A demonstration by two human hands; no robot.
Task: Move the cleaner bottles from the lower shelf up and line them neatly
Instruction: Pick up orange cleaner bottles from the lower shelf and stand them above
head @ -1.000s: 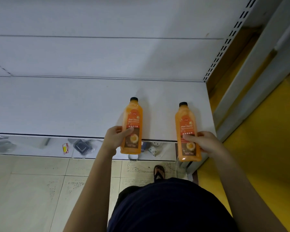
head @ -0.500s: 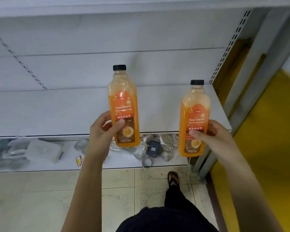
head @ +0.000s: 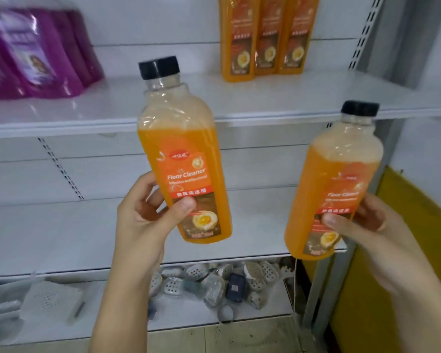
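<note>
I hold two orange floor cleaner bottles with black caps in the air in front of the white shelving. My left hand [head: 148, 215] grips the lower part of the left bottle [head: 181, 149], thumb on its label. My right hand [head: 362, 230] grips the lower part of the right bottle [head: 339, 179], which tilts slightly. Both bottles hang above the lower shelf [head: 49, 238] and reach about level with the upper shelf [head: 265, 100]. Three more orange bottles [head: 265, 34] stand in a row at the back right of that upper shelf.
Purple bottles [head: 33, 47] stand on the upper shelf at the left. The bottom shelf holds white perforated plastic items [head: 194, 281] and a dark packet [head: 236, 286]. A slotted upright [head: 364, 34] and a yellow panel [head: 405, 250] bound the right side.
Both hands have lifted the bottles off the lower shelf and raised them. The view has tilted up, so the upper shelf with its bottles has come into sight.
</note>
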